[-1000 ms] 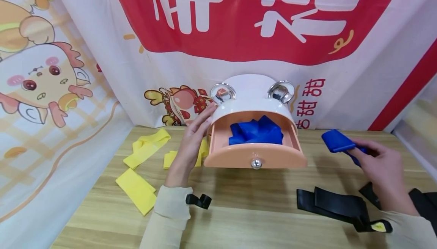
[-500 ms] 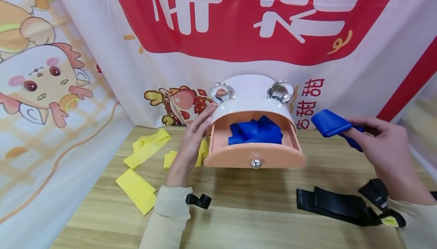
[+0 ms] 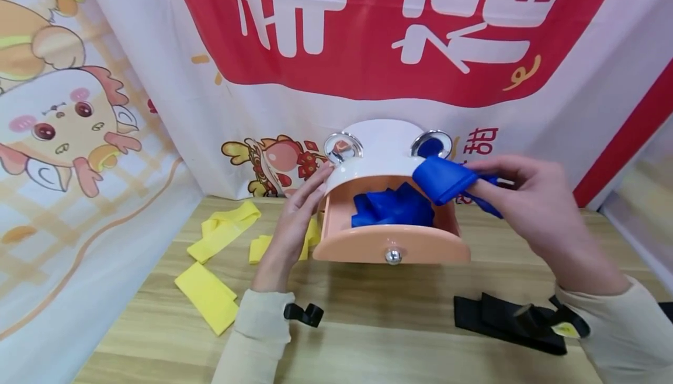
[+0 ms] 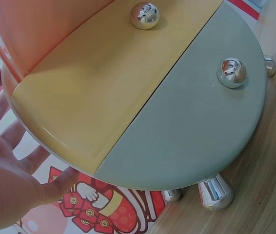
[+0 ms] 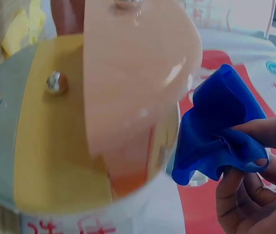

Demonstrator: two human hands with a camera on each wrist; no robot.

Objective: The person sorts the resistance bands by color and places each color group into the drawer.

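Observation:
A small rounded white cabinet (image 3: 386, 138) has its top peach drawer (image 3: 357, 246) pulled out; a crumpled blue elastic band (image 3: 396, 206) lies inside. My right hand (image 3: 531, 208) pinches a second, folded blue elastic band (image 3: 444, 179) between thumb and fingers, above the drawer's right rear corner. The right wrist view shows this band (image 5: 216, 131) hanging in loose folds beside the cabinet. My left hand (image 3: 297, 220) rests against the cabinet's left side. In the left wrist view its fingers (image 4: 13, 134) are spread along the rim, beside the yellow drawer (image 4: 94, 78) and green drawer (image 4: 187, 117), both pushed in.
Yellow elastic bands (image 3: 207, 296) lie on the wooden table (image 3: 378, 337) to the left, one partly behind my left arm. A folded black band (image 3: 494, 320) lies at the right, under my right wrist. A printed cloth (image 3: 263, 97) hangs behind the cabinet.
My right hand has carried the pinched blue band up and left, from above the table's right side to the drawer's corner. The left hand stays on the cabinet.

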